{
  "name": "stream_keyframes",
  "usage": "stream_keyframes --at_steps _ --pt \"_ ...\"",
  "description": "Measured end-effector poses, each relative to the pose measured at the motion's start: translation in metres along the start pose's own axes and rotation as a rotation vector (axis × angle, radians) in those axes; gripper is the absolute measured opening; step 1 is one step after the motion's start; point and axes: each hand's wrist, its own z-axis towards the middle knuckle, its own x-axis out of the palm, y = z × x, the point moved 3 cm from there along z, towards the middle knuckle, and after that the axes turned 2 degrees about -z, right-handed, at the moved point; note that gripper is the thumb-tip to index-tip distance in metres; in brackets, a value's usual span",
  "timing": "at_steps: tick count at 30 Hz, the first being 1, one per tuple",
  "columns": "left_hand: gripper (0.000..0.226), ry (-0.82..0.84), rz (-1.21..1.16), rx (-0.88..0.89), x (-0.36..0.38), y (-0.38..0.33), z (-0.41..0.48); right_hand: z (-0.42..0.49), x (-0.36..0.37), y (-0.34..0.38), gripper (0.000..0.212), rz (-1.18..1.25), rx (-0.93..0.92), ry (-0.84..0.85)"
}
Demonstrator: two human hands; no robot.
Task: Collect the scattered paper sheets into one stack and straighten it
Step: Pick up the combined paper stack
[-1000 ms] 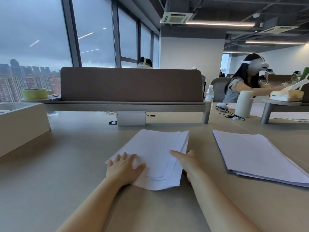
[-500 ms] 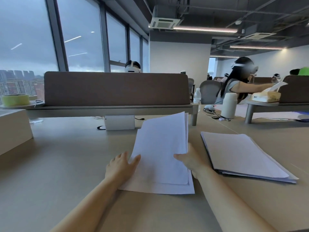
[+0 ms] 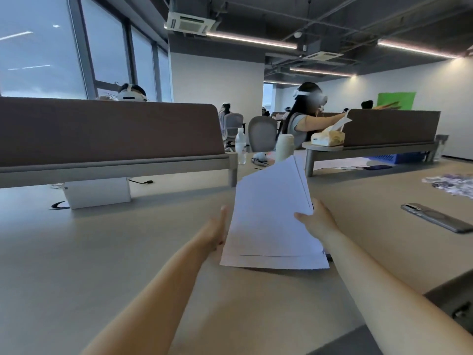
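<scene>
A stack of white paper sheets point(image 3: 268, 221) is tilted up off the beige table point(image 3: 102, 252), its lower edge near the tabletop and its sheets slightly offset at the top and bottom. My right hand point(image 3: 316, 221) grips the stack's right edge, thumb across the front and fingers behind. My left hand point(image 3: 216, 230) lies flat against the stack's left edge with the thumb pointing up; its fingers are hidden behind the sheets. A thin bluish edge point(image 3: 325, 251) peeks out under the stack's lower right corner; I cannot tell what it belongs to.
A phone point(image 3: 435, 218) lies on the table to the right, with scattered pieces point(image 3: 450, 185) beyond it. A white box point(image 3: 97, 192) stands under the brown divider point(image 3: 110, 131) at the back left. A water bottle point(image 3: 240, 146) and white cylinder point(image 3: 284, 147) stand behind. A person sits at the far desk.
The stack was lifted from flat on the table, tilted up and carried to the right between both hands. The view swung right; the second pile on the right is no longer visible.
</scene>
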Motion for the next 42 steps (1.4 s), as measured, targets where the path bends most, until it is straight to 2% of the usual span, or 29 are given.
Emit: stream_keyframes --at_steps 2,5,7,10,11,14,18,21,24,26,29,31,33,34,37,42 --pt "0.064 0.059 -0.126 -0.081 0.007 -0.005 0.009 0.009 -0.017 -0.010 0.048 -0.055 0.071 -0.014" --pt "0.059 0.099 -0.208 -0.122 0.022 -0.009 0.018 0.017 -0.035 -0.026 0.076 -0.308 0.260 0.004" --pt "0.060 0.108 -0.255 -0.140 0.031 -0.015 0.020 0.022 -0.038 -0.034 0.084 -0.251 0.346 0.043" --pt "0.061 0.128 -0.326 -0.188 0.041 -0.021 0.028 0.029 -0.039 -0.029 0.093 -0.078 0.377 0.034" --pt "0.061 0.129 -0.322 -0.198 0.044 -0.023 0.028 0.030 -0.040 -0.027 0.087 0.000 0.392 0.026" --pt "0.057 0.101 -0.234 -0.201 0.046 -0.027 0.033 0.027 -0.041 -0.024 0.046 0.223 0.444 0.088" --pt "0.052 0.056 -0.127 -0.222 0.037 -0.024 0.037 0.022 -0.034 -0.032 0.046 0.278 0.445 0.113" --pt "0.049 0.045 -0.070 -0.253 0.029 -0.020 0.032 0.019 -0.023 -0.029 0.040 0.054 0.419 0.179" --pt "0.050 0.104 -0.027 -0.254 0.030 -0.015 0.033 0.013 -0.012 -0.017 0.018 -0.185 0.374 0.198" --pt "0.065 0.114 0.038 -0.221 0.031 -0.016 0.029 0.013 -0.005 -0.014 0.017 -0.231 0.335 0.175" --pt "0.069 0.124 0.106 -0.192 0.028 -0.016 0.027 0.010 0.001 -0.003 0.018 -0.011 0.331 0.156" --pt "0.067 0.100 0.120 -0.206 0.020 -0.015 0.024 0.008 0.004 0.001 0.019 0.084 0.336 0.185" --pt "0.062 0.092 0.092 -0.211 0.013 -0.014 0.022 0.003 0.007 0.002 0.008 0.113 0.353 0.204" --pt "0.061 0.097 0.095 -0.214 0.009 -0.012 0.021 0.001 0.009 0.001 0.011 0.095 0.364 0.201" --pt "0.060 0.075 0.098 -0.242 -0.012 -0.002 0.008 -0.003 0.022 -0.001 0.039 0.030 0.364 0.210" --pt "0.043 0.135 -0.034 -0.354 -0.062 0.026 -0.011 -0.016 0.047 0.015 0.030 0.098 0.365 0.299"
